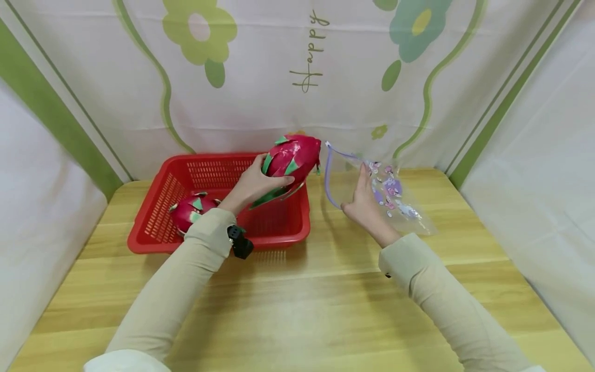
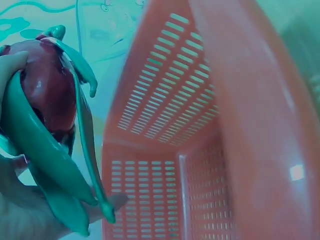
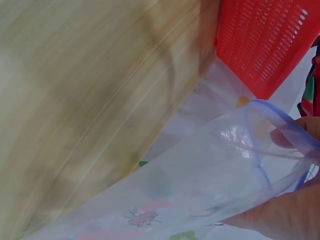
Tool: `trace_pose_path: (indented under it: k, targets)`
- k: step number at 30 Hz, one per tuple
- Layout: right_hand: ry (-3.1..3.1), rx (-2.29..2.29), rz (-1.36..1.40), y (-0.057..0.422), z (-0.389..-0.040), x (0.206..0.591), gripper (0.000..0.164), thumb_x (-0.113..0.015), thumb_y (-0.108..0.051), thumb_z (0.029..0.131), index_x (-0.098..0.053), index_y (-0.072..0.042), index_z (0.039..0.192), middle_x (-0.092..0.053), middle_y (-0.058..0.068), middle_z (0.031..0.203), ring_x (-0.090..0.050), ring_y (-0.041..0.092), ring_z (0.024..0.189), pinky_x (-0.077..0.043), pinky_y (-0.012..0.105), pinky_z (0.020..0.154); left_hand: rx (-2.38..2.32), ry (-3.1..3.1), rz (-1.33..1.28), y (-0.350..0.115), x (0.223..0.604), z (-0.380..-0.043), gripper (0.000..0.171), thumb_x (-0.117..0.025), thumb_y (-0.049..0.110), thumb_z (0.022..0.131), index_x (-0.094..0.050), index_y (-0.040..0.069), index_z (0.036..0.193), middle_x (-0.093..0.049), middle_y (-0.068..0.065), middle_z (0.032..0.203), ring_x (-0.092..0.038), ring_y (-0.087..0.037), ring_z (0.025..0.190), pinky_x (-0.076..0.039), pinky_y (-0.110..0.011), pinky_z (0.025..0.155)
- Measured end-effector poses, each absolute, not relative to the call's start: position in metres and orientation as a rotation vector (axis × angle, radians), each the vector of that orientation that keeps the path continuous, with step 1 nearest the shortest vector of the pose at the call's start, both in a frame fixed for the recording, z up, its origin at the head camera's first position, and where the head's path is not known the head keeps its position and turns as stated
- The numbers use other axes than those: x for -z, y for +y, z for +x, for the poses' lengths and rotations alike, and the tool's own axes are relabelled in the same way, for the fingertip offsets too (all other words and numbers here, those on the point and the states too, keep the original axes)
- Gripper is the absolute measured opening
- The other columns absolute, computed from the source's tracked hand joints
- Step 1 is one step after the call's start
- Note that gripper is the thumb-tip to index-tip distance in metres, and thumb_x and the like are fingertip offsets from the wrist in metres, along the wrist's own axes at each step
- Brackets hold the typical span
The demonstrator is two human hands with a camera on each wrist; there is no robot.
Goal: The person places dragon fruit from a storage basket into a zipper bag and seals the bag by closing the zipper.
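My left hand (image 1: 255, 182) grips a pink dragon fruit (image 1: 299, 157) with green scales, raised over the right back part of the red basket (image 1: 303, 227). In the left wrist view its long green scales (image 2: 47, 145) hang down past my fingers. My right hand (image 1: 364, 204) holds a clear zip bag (image 1: 404, 199) with a purple edge and small printed figures, near its mouth. That mouth gapes towards the held fruit, a short way to its right. In the right wrist view the thumb and fingers (image 3: 285, 212) lie around the purple rim (image 3: 275, 112).
A second dragon fruit (image 1: 187, 213) lies in the left part of the basket, partly behind my left sleeve. The wooden table (image 1: 297, 315) meets a white printed cloth (image 1: 279, 103) at the back, with white cloth at both sides.
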State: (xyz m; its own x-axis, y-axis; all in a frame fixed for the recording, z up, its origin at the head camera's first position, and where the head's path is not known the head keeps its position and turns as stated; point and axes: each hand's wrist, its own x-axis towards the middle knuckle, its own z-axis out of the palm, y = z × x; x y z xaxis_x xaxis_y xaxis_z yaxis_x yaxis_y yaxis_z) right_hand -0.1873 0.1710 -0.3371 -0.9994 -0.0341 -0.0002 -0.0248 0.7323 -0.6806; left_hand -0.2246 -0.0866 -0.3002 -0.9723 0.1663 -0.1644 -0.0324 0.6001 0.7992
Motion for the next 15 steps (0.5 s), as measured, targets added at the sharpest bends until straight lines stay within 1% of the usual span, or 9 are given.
trace_pose_path:
  k: [2, 5, 11, 15]
  targets:
    - [2.911, 1.150, -0.049, 0.170, -0.187, 0.337, 0.110, -0.062, 0.000, 0.077, 0.020, -0.002, 0.149, 0.015, 0.024, 0.157, -0.002, 0.045, 0.146, -0.014, 0.053, 0.119, -1.290, 2.578, 0.109, -0.085, 0.299, -0.224, 0.100, -0.070, 0.058, 0.075, -0.013, 0.026, 0.151, -0.037, -0.008, 0.147, -0.041, -0.027, 0.130, -0.047, -0.049, 0.100]
    - [2.931, 1.153, -0.062, 0.170, -0.187, 0.337, 0.108, -0.061, 0.000, 0.076, 0.019, 0.000, 0.149, 0.014, 0.025, 0.157, -0.002, 0.044, 0.146, -0.014, 0.053, 0.119, -1.277, 2.549, 0.138, -0.082, 0.297, -0.224, 0.101, -0.069, 0.060, 0.075, -0.009, 0.030, 0.151, -0.036, -0.007, 0.148, -0.041, -0.027, 0.130, -0.045, -0.049, 0.102]
    - [2.918, 1.199, -0.065, 0.169, -0.187, 0.337, 0.109, -0.061, 0.000, 0.075, 0.020, -0.001, 0.149, 0.013, 0.026, 0.158, -0.004, 0.045, 0.146, -0.016, 0.054, 0.118, -1.248, 2.591, 0.202, -0.073, 0.295, -0.227, 0.094, -0.070, 0.059, 0.075, -0.024, 0.027, 0.150, -0.044, -0.005, 0.143, -0.046, -0.025, 0.124, -0.050, -0.045, 0.095]
    - [2.912, 1.214, -0.071, 0.167, -0.187, 0.337, 0.110, -0.061, 0.000, 0.074, 0.020, -0.001, 0.149, 0.012, 0.025, 0.158, -0.002, 0.043, 0.147, -0.014, 0.054, 0.119, -1.211, 2.619, 0.231, -0.067, 0.295, -0.229, 0.094, -0.070, 0.058, 0.075, -0.024, 0.024, 0.150, -0.043, -0.006, 0.143, -0.046, -0.025, 0.124, -0.051, -0.044, 0.095]
